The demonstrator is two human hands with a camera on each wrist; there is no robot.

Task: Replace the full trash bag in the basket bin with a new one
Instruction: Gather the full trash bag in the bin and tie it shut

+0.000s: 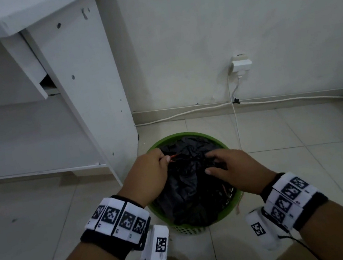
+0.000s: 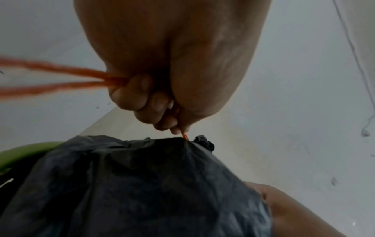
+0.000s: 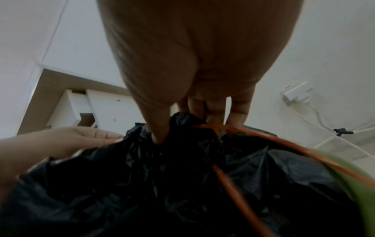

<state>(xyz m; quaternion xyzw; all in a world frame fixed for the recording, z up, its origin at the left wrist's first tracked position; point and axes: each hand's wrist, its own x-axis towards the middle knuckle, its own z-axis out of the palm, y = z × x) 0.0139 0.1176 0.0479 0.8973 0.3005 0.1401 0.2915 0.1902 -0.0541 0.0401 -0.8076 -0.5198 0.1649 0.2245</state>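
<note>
A green basket bin (image 1: 239,195) stands on the tiled floor, lined with a full black trash bag (image 1: 188,193). My left hand (image 1: 163,159) is over the bin's far left. Its fist grips the bag's orange drawstring (image 1: 175,155), which runs taut into the bag's gathered top. In the left wrist view the left hand (image 2: 162,112) is curled round the drawstring (image 2: 61,70) above the bag (image 2: 142,184). My right hand (image 1: 211,162) sits on the bag's middle. In the right wrist view the right hand (image 3: 182,125) holds bunched bag (image 3: 142,184) plastic between thumb and fingers, beside another drawstring (image 3: 263,142) loop.
A white cabinet (image 1: 85,87) stands close on the bin's left. Behind the bin is a wall with a plugged-in charger (image 1: 241,63) and white cables (image 1: 186,113) along the baseboard. Bare tiles (image 1: 303,166) lie to the right and front. A loose orange string end (image 1: 238,207) hangs over the bin's right rim.
</note>
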